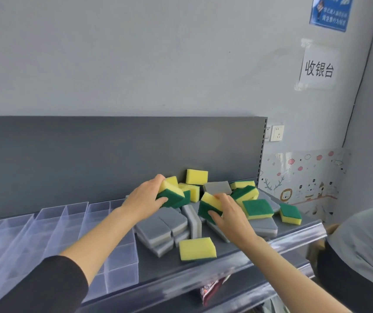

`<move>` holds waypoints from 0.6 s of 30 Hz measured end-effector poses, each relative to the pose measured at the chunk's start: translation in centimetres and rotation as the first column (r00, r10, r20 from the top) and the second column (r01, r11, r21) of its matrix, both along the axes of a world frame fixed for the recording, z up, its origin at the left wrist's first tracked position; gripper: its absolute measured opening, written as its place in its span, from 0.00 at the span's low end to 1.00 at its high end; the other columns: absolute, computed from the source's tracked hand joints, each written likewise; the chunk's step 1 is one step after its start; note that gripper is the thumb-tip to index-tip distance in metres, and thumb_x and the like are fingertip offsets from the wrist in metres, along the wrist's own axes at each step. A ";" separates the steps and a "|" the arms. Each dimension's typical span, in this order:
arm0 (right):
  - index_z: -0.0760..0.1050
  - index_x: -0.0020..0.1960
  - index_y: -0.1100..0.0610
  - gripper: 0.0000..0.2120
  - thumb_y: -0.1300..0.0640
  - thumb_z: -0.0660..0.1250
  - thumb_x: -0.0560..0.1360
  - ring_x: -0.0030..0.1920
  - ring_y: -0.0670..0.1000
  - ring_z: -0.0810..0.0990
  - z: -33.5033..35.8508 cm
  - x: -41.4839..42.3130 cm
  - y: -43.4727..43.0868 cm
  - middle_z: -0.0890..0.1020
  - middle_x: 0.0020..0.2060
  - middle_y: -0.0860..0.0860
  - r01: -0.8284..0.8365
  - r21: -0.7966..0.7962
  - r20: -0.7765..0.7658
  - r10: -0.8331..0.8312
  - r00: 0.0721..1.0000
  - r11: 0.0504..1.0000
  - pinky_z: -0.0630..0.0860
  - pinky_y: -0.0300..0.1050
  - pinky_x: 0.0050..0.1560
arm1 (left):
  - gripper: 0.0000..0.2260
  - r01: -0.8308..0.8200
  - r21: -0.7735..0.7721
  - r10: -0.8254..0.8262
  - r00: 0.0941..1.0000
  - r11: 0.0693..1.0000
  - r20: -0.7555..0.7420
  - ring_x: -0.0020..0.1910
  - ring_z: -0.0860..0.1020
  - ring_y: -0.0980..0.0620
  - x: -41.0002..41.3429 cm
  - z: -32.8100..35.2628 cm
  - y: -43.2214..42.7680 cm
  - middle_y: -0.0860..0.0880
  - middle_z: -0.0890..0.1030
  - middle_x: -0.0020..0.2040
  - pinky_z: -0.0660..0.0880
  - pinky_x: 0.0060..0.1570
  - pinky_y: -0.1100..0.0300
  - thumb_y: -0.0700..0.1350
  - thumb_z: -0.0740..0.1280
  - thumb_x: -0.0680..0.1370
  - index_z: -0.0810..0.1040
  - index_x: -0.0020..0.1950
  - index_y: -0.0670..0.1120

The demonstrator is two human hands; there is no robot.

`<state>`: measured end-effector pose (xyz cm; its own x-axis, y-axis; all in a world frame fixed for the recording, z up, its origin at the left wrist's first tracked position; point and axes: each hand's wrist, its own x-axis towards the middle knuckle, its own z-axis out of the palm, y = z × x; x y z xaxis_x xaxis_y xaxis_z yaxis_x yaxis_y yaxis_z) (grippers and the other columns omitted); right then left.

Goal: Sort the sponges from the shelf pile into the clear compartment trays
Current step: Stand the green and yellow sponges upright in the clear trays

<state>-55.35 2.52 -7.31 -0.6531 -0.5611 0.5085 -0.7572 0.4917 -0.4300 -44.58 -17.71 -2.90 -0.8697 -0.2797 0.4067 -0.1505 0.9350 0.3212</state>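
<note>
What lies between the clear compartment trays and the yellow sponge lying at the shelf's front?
In the head view, a cluster of grey sponges lies between the trays and that yellow sponge.

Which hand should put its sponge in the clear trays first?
Probably left: the left hand grips one sponge nearer the clear trays; the right hand grips another sponge farther right.

2 hands (pixel 145 196) (pixel 230 214), each around 1 yellow-green sponge (pixel 173 195) (pixel 210 205), at the shelf pile (pixel 158 229).
</note>
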 end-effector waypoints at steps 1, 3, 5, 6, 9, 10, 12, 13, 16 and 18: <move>0.65 0.65 0.58 0.19 0.54 0.63 0.77 0.58 0.54 0.73 0.0 0.7 -0.2 0.73 0.59 0.54 -0.010 0.001 0.003 0.010 1.000 1.000 0.68 0.43 0.51 | 0.13 -0.007 0.002 0.007 1.000 1.000 -0.004 0.52 0.74 0.46 0.8 0.0 0.0 0.47 0.75 0.56 0.72 0.46 0.53 0.44 0.64 0.77 0.65 0.60 0.46; 0.64 0.67 0.57 0.20 0.55 0.62 0.77 0.59 0.54 0.73 0.2 2.0 -0.6 0.72 0.60 0.54 -0.040 -0.003 0.009 0.040 0.999 0.999 0.69 0.43 0.53 | 0.13 -0.024 0.002 0.024 1.000 1.000 -0.014 0.51 0.73 0.48 2.3 0.0 -0.3 0.48 0.74 0.57 0.70 0.46 0.55 0.43 0.63 0.77 0.65 0.61 0.47; 0.64 0.68 0.57 0.20 0.55 0.61 0.78 0.58 0.54 0.73 0.3 3.2 -1.2 0.72 0.60 0.54 -0.075 -0.016 0.006 0.075 0.997 0.997 0.70 0.43 0.55 | 0.14 -0.054 0.002 0.054 0.998 0.999 -0.020 0.52 0.72 0.48 3.9 0.0 -0.7 0.48 0.73 0.59 0.69 0.48 0.55 0.43 0.63 0.78 0.65 0.62 0.47; 0.64 0.69 0.57 0.21 0.55 0.61 0.78 0.58 0.54 0.73 0.3 3.9 -1.6 0.72 0.60 0.54 -0.090 -0.021 0.005 0.091 0.996 0.996 0.70 0.43 0.55 | 0.15 -0.069 0.004 0.069 0.997 0.998 -0.022 0.54 0.72 0.48 4.6 0.0 -1.0 0.48 0.72 0.60 0.69 0.49 0.55 0.43 0.62 0.78 0.65 0.63 0.47; 0.64 0.69 0.56 0.21 0.54 0.60 0.78 0.57 0.54 0.74 0.4 5.6 -2.9 0.72 0.59 0.53 -0.142 -0.024 -0.002 0.142 0.990 0.990 0.69 0.42 0.54 | 0.16 -0.113 0.021 0.113 0.993 0.993 -0.022 0.56 0.72 0.47 7.0 0.0 -1.9 0.48 0.71 0.61 0.71 0.52 0.53 0.43 0.61 0.78 0.65 0.65 0.47; 0.64 0.69 0.56 0.21 0.54 0.60 0.78 0.56 0.54 0.74 0.5 6.1 -3.5 0.72 0.59 0.53 -0.156 -0.022 -0.006 0.156 0.988 0.988 0.69 0.42 0.54 | 0.16 -0.130 0.026 0.130 0.991 0.991 -0.024 0.56 0.72 0.47 7.7 0.0 -2.3 0.48 0.71 0.61 0.71 0.52 0.53 0.43 0.61 0.78 0.65 0.65 0.47; 0.63 0.69 0.56 0.21 0.54 0.60 0.78 0.55 0.54 0.74 0.9 7.1 -4.7 0.72 0.58 0.53 -0.182 -0.022 -0.006 0.182 0.983 0.983 0.70 0.43 0.53 | 0.15 -0.159 0.040 0.160 0.987 0.986 -0.028 0.56 0.72 0.47 9.3 0.1 -3.1 0.49 0.71 0.61 0.71 0.51 0.53 0.43 0.61 0.78 0.66 0.65 0.48; 0.63 0.69 0.56 0.20 0.54 0.60 0.78 0.54 0.54 0.74 1.1 7.6 -5.3 0.72 0.59 0.53 -0.196 -0.023 -0.004 0.196 0.981 0.980 0.70 0.43 0.52 | 0.15 -0.170 0.047 0.171 0.985 0.984 -0.029 0.56 0.72 0.48 10.0 0.2 -3.6 0.49 0.71 0.61 0.71 0.51 0.53 0.42 0.61 0.78 0.66 0.65 0.48; 0.64 0.69 0.56 0.20 0.55 0.61 0.78 0.55 0.54 0.73 1.5 9.2 -7.6 0.72 0.60 0.53 -0.236 -0.026 -0.002 0.236 0.972 0.971 0.70 0.43 0.52 | 0.17 -0.203 0.061 0.205 0.978 0.977 -0.038 0.56 0.71 0.49 12.5 0.3 -5.1 0.50 0.72 0.61 0.71 0.52 0.53 0.42 0.62 0.78 0.64 0.66 0.48; 0.65 0.68 0.57 0.20 0.55 0.61 0.78 0.55 0.54 0.74 1.7 10.3 -9.4 0.72 0.60 0.54 -0.262 -0.028 -0.003 0.262 0.965 0.965 0.70 0.44 0.52 | 0.18 -0.231 0.071 0.235 0.971 0.970 -0.047 0.51 0.70 0.49 14.2 0.5 -6.3 0.49 0.72 0.57 0.70 0.49 0.55 0.42 0.63 0.78 0.63 0.66 0.48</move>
